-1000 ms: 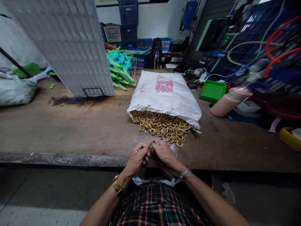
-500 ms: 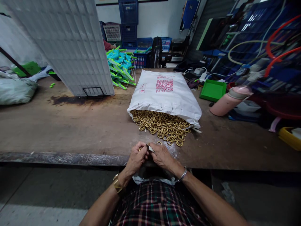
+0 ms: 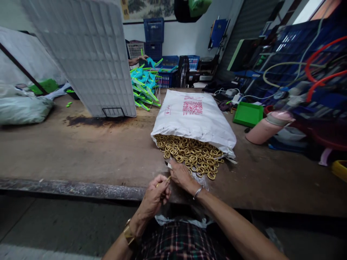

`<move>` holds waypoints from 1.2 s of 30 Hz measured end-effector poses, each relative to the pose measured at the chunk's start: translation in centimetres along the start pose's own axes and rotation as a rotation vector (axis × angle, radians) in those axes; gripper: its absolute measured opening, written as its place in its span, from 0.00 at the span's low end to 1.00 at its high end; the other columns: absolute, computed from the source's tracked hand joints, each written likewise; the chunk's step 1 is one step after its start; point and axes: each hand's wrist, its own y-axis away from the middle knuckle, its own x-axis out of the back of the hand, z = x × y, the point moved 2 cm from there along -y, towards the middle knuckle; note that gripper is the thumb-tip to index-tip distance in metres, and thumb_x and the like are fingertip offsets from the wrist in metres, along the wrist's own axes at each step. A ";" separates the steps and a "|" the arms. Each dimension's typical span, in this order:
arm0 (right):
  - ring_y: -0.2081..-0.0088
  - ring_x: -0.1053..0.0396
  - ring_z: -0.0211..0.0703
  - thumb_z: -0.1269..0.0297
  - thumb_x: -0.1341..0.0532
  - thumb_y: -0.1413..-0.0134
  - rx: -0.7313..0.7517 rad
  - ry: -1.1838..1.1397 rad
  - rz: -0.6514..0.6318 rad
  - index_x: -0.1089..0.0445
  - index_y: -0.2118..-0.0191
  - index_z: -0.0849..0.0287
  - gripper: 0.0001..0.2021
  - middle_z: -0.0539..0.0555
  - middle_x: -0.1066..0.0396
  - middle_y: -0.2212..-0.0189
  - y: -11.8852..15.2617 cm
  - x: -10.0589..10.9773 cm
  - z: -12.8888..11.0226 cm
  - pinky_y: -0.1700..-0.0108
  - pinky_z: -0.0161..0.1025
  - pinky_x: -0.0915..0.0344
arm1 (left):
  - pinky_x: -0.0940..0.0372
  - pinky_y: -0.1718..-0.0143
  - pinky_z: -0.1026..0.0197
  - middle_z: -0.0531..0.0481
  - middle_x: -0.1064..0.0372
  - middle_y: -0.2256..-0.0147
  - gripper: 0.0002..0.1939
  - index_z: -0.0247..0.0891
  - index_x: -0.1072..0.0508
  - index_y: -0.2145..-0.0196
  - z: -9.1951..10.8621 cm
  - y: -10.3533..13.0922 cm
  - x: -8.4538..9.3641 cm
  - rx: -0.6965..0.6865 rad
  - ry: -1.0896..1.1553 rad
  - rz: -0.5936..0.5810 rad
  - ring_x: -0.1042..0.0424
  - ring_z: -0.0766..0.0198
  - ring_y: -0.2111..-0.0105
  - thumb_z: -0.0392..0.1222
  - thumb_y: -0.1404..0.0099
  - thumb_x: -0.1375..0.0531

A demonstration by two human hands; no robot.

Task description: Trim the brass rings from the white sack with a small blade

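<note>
Brass-coloured rings (image 3: 193, 157) spill from the mouth of a white sack (image 3: 189, 112) with red print, lying on the brown table. My left hand (image 3: 157, 191), at the table's front edge, is closed on a brass ring (image 3: 168, 178) that shows between its fingers. Farther forward, at the near edge of the pile, my right hand (image 3: 180, 173) is closed round a small tool with a pale part (image 3: 169, 165) and a dark tip. Its fingertips are partly hidden.
A tall white ribbed panel (image 3: 89, 61) stands at the left, near a pale plastic bag (image 3: 24, 110). Turquoise and green pieces (image 3: 145, 86) are heaped behind, beside another person's hand (image 3: 137, 60). At the right are a green tray (image 3: 248, 113) and a pink bottle (image 3: 267, 128).
My right hand has moved forward to the pile with the tool, apart from my left hand. The view has shifted upward. Another person's hand now shows at the turquoise heap.
</note>
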 end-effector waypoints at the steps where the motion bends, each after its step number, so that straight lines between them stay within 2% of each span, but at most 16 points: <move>1: 0.70 0.32 0.41 0.72 0.52 0.48 -0.024 0.004 0.031 0.39 0.58 0.62 0.11 0.57 0.29 0.71 -0.8 0.1 -0.1 0.71 0.34 0.48 | 0.51 0.85 0.71 0.57 0.41 0.80 0.16 0.37 0.39 0.73 0.0 0.0 0.1 0.015 0.069 0.007 0.43 0.74 0.83 0.51 0.45 0.40; 5: 0.68 0.30 0.44 0.69 0.52 0.44 -0.115 0.032 0.086 0.45 0.52 0.62 0.14 0.58 0.29 0.69 -3.4 0.4 -1.0 0.69 0.35 0.44 | 0.50 0.85 0.71 0.52 0.35 0.72 0.16 0.36 0.38 0.71 -0.2 -0.4 0.9 0.056 0.198 0.065 0.40 0.74 0.81 0.51 0.47 0.39; 10: 0.66 0.29 0.48 0.70 0.52 0.44 -0.152 0.102 0.041 0.44 0.54 0.59 0.12 0.59 0.28 0.68 -4.7 0.5 -1.6 0.67 0.38 0.40 | 0.49 0.85 0.71 0.52 0.34 0.73 0.13 0.36 0.37 0.71 -0.4 -0.5 1.8 0.050 0.252 0.091 0.39 0.73 0.81 0.47 0.46 0.39; 15: 0.65 0.29 0.47 0.73 0.52 0.45 -0.129 0.102 0.071 0.43 0.53 0.57 0.14 0.58 0.27 0.68 -4.4 0.1 -1.1 0.67 0.37 0.40 | 0.49 0.85 0.71 0.53 0.35 0.76 0.16 0.37 0.32 0.63 -0.6 -0.7 2.1 0.125 0.388 0.070 0.39 0.73 0.82 0.44 0.49 0.37; 21: 0.67 0.29 0.45 0.72 0.52 0.46 -0.075 0.068 0.129 0.39 0.56 0.57 0.12 0.56 0.27 0.66 -3.4 -0.1 -0.7 0.69 0.36 0.42 | 0.44 0.84 0.71 0.49 0.33 0.74 0.09 0.33 0.31 0.75 -1.2 -1.1 2.4 0.178 0.522 0.146 0.34 0.70 0.77 0.40 0.50 0.35; 26: 0.66 0.31 0.43 0.73 0.54 0.46 -0.060 0.033 0.166 0.36 0.61 0.57 0.12 0.55 0.28 0.66 -2.8 -0.4 -0.6 0.68 0.35 0.44 | 0.41 0.83 0.70 0.47 0.30 0.72 0.05 0.32 0.33 0.73 -1.9 -1.3 3.0 0.240 0.511 0.259 0.30 0.65 0.75 0.33 0.48 0.38; 31: 0.67 0.32 0.41 0.73 0.52 0.48 -0.062 0.000 0.171 0.36 0.60 0.58 0.12 0.56 0.28 0.67 -2.6 0.0 -0.7 0.69 0.35 0.46 | 0.43 0.84 0.71 0.49 0.31 0.72 0.08 0.34 0.34 0.72 -1.7 -1.0 2.9 0.207 0.479 0.224 0.29 0.64 0.73 0.33 0.49 0.37; 33: 0.68 0.33 0.40 0.73 0.50 0.50 -0.065 -0.065 0.186 0.36 0.60 0.58 0.12 0.54 0.29 0.68 -2.4 0.5 -0.8 0.69 0.34 0.47 | 0.44 0.84 0.72 0.51 0.33 0.73 0.10 0.34 0.35 0.73 -1.4 -0.8 2.6 0.164 0.433 0.200 0.30 0.67 0.74 0.36 0.50 0.35; 36: 0.73 0.37 0.37 0.71 0.50 0.50 -0.094 -0.379 0.214 0.36 0.68 0.59 0.07 0.51 0.33 0.76 -1.6 1.2 -0.6 0.71 0.32 0.47 | 0.46 0.85 0.73 0.55 0.37 0.77 0.14 0.34 0.37 0.74 -0.8 -0.6 2.1 0.074 0.357 0.189 0.34 0.72 0.78 0.41 0.51 0.34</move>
